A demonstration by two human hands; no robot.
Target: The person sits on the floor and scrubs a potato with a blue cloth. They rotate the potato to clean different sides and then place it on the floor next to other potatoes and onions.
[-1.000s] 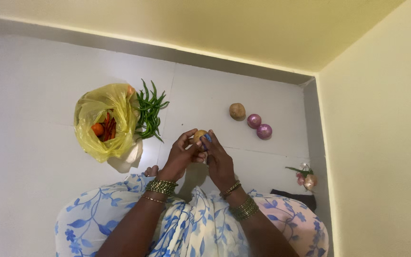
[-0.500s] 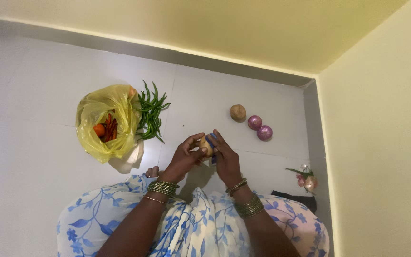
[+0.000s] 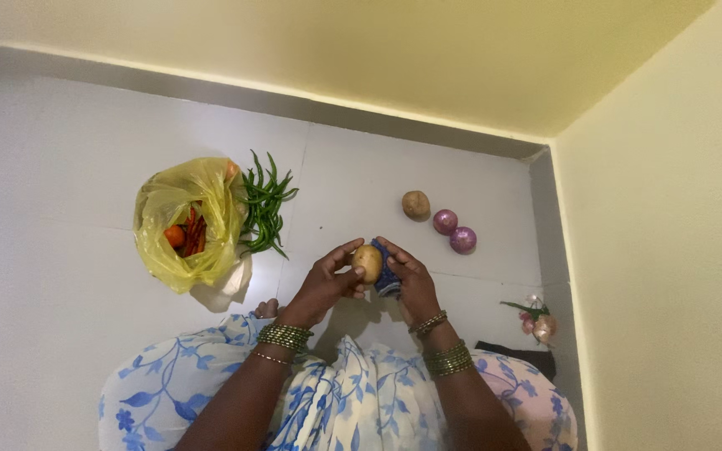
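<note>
Left hand [image 3: 323, 284]: fingers grasping potato [image 3: 368, 262], frame centre
Right hand [image 3: 411, 284]: fingers gripping blue peeler [image 3: 387, 280] against potato
Upper left: yellow bag [image 3: 181, 221], chillies [image 3: 262, 205]

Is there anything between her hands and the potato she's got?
No, nothing visible is in the way. The left hand holds the potato directly with its fingertips. The right hand grips a blue tool that lies against the potato's right side. The other potato and two onions lie apart on the floor.

White tiled floor [image 3: 60, 250], grey skirting [image 3: 236, 88], pale yellow walls [image 3: 670, 250] meeting at a corner.
</note>
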